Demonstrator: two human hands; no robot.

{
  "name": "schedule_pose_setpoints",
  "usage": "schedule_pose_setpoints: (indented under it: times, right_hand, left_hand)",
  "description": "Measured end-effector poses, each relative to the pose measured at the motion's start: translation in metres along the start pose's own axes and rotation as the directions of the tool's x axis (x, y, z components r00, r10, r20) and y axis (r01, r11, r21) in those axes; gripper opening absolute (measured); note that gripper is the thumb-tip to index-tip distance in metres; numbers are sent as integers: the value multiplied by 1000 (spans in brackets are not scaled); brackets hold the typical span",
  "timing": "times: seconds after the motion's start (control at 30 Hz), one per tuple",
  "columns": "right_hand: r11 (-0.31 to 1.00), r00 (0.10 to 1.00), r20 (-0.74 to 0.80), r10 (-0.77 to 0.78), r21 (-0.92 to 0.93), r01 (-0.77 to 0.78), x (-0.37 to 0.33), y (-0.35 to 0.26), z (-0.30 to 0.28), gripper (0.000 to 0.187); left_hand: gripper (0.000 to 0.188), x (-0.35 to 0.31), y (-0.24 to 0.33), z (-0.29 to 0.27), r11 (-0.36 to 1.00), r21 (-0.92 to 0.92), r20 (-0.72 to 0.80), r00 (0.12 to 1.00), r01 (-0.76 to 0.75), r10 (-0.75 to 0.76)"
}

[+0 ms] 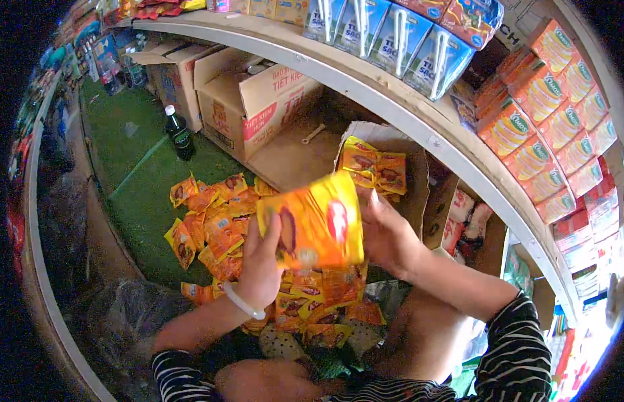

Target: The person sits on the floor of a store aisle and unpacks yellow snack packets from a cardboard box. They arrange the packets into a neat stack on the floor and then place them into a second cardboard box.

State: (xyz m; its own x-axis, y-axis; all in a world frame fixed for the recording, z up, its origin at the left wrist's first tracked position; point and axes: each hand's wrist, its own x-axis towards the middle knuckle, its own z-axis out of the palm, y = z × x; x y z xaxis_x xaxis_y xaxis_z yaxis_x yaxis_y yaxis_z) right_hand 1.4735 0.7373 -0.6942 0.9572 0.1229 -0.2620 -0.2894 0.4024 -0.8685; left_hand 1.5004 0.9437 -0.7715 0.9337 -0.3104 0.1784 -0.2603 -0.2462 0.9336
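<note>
Two hands on one stack of orange-yellow sachets (312,221): left hand (258,268) clamps its left edge, right hand (386,234) grips behind its right side, up over the loose pile of sachets (211,231) on the green mat (134,194). Stack looks slick and fat, so I'd guess a loose squeeze fans it out and packets slide off before reaching the open carton (399,151).
</note>
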Motion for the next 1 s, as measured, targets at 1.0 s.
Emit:
schedule_pose_setpoints:
  times: [1.0]
  right_hand:
    - [855,853,-84,514,-29,-518,101,9,-190,31]
  left_hand:
    - [44,32,-23,-53,670,-600,244,898,436,-366]
